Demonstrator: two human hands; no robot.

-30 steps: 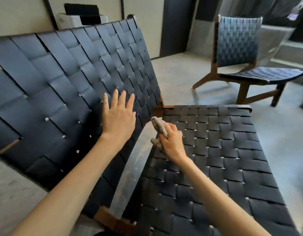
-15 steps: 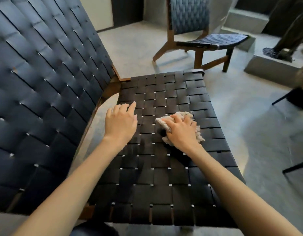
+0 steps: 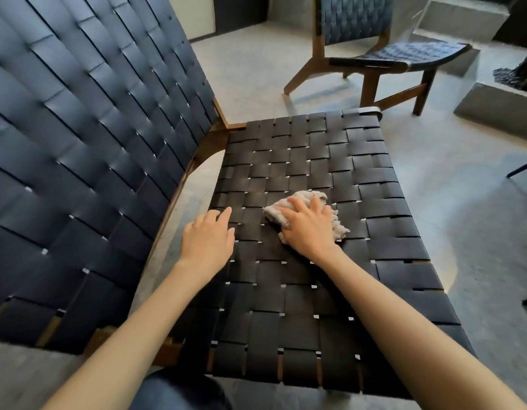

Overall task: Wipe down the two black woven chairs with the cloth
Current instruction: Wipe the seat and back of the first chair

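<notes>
Right hand (image 3: 308, 229) lay on top of the bunched pale cloth (image 3: 303, 201), fingers fanned out and pressing it onto the woven seat (image 3: 300, 306) of the near chair, about mid-seat. Most of the cloth was hidden under the palm; only its frayed edges showed. The left hand (image 3: 209, 238) rested flat and relaxed just beside it, at the seat edge nearest the backrest (image 3: 93, 143), holding nothing.

That backrest, tilted and cut off at the top and left, filled the left of the view. The grey concrete floor (image 3: 463, 217) ran beneath, showing through the gap between backrest and seat. The second chair (image 3: 404, 54) stood well apart at the far side, wooden legs on the floor, its back cropped at the top. Right of it was a concrete step (image 3: 498, 105) bearing a dark frayed thing (image 3: 519, 72), too cropped to identify. Thin dark legs (image 3: 522, 167) poked in from the right edge.
</notes>
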